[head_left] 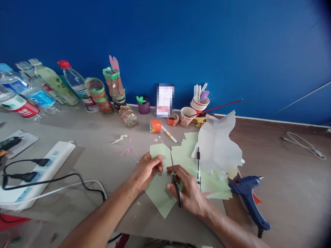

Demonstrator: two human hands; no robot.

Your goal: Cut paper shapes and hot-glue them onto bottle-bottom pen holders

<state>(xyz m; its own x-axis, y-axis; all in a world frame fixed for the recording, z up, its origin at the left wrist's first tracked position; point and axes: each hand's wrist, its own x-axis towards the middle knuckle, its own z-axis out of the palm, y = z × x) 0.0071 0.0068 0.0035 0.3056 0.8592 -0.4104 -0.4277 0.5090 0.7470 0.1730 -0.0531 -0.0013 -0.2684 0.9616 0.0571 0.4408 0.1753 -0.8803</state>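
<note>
Green paper [160,198] looked light, floppy — best held by edges; left hand [148,169] pinched it, right hand [190,191] gripped scissors [177,193] beside it.

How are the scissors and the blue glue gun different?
The scissors are in the right hand; the glue gun lies on the table. The scissors look thin and black-handled, while the glue gun is blue and chunky. The scissors point forward; the glue gun points right. Both are tools.
</note>
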